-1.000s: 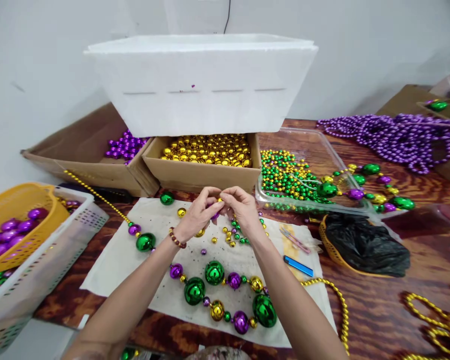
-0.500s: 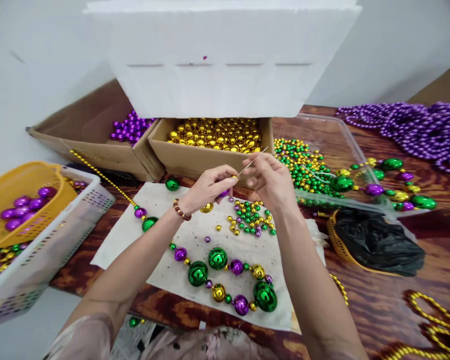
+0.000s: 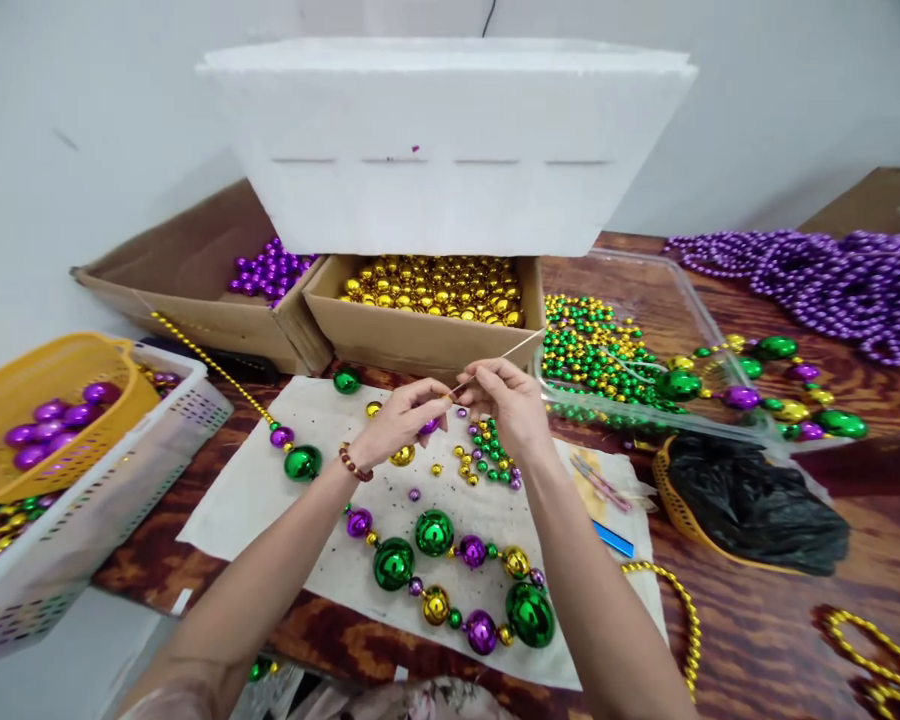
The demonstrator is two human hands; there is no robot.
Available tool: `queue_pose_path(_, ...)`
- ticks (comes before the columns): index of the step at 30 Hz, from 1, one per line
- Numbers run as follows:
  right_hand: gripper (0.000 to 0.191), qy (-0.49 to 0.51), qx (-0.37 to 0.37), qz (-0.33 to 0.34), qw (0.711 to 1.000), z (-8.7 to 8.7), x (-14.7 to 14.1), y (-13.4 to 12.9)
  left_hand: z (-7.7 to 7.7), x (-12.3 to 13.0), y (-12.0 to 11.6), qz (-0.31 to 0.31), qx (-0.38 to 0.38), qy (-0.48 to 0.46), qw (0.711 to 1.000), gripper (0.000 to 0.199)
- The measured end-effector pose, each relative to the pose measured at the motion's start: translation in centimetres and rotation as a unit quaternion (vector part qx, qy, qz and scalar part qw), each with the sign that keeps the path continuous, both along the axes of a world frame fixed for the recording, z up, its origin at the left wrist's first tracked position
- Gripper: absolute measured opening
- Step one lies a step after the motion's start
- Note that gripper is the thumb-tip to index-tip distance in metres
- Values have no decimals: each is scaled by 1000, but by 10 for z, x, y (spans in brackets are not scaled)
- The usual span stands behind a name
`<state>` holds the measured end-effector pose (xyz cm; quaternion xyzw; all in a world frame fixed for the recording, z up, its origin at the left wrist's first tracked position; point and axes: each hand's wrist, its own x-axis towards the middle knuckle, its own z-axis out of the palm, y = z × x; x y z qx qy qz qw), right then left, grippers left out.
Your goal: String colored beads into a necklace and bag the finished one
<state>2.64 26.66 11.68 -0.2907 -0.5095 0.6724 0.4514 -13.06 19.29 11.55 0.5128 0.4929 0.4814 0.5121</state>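
My right hand (image 3: 506, 395) pinches a long thin needle (image 3: 523, 343), which slants up to the right past the fingers. Its lower end meets the fingertips of my left hand (image 3: 407, 415), where a small gold spot looks like a bead mostly hidden by the fingers. Below my left hand shows a purple bead (image 3: 428, 427); whether it is held I cannot tell. On the white cloth (image 3: 255, 500) under my hands, a strand of large green, purple and gold beads (image 3: 435, 605) curves near the front. Loose small beads (image 3: 487, 450) lie by my right wrist.
Behind the cloth stand a cardboard box of gold beads (image 3: 420, 335), another with purple beads (image 3: 195, 318) and a white foam box (image 3: 442, 210). Baskets (image 3: 187, 420) are left. A clear tray (image 3: 690, 285), purple strands (image 3: 802, 270), a black-bagged basket (image 3: 750, 500) and blue-handled tool (image 3: 613, 538) lie right.
Both hands have come lower and slightly left in view, and my right fingers now pinch the needle nearer its lower end. The blue object on the cloth has come into sight.
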Motion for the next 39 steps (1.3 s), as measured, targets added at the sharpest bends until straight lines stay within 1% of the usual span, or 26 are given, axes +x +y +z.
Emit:
queue_pose_path(2,38,-20,7,-34,999,-6,-5,-6,-7,2,-3,4,-10,-8,1000,26)
queue_pose_path(4,40,-32,7,-44,998,-10,-8,-9,-12,3,-6,11,-18,-12,1000,27)
queue_pose_path(9,42,-23,-3,8,1000,-10,-9,-8,-22,2,-11,31,-11,-18,999,31)
queue_pose_path(11,41,-55,12,15,998,-7,-7,-6,-24,2,-13,49,2,-16,999,31)
queue_pose_path(13,39,-83,35,10,996,0,-4,-6,-26,2,-15,69,19,-8,997,29)
queue_pose_path(14,38,-82,46,-1,996,6,-3,-5,-28,3,-15,77,28,-4,997,28)
queue_pose_path(16,35,-53,66,-22,996,24,1,-5,-31,6,-18,91,47,1,995,28)
queue_pose_path(18,30,-15,92,-32,995,49,6,-4,-36,9,-20,108,61,-6,992,28)
queue_pose_path(20,25,20,135,-41,990,77,11,-4,-42,13,-23,132,66,-24,989,28)
queue_pose_path(22,22,65,181,-71,979,103,17,-5,-49,16,-27,167,63,-49,983,29)
queue_pose_path(24,19,96,215,-100,967,120,22,-7,-57,18,-31,206,56,-75,974,31)
queue_pose_path(25,19,100,228,-108,963,125,23,-8,-61,18,-33,223,51,-86,970,31)
queue_pose_path(26,18,96,235,-107,961,126,24,-10,-66,18,-35,238,44,-96,966,32)
queue_pose_path(28,17,78,234,-89,965,121,21,-14,-78,16,-40,267,25,-95,959,32)
queue_pose_path(30,16,51,217,-62,973,109,16,-19,-90,10,-44,298,1,-40,954,30)
queue_pose_path(32,16,15,194,-39,980,95,9,-23,-99,2,-49,316,-20,40,948,25)
queue_pose_path(34,15,-15,174,-18,984,86,3,-25,-105,-8,-54,306,-33,129,943,21)
queue_pose_path(36,13,-23,165,-10,986,81,1,-23,-105,-16,-57,286,-39,211,934,20)
queue_pose_path(39,12,-3,185,-42,982,82,2,-15,-102,-25,-59,262,-49,312,912,14)
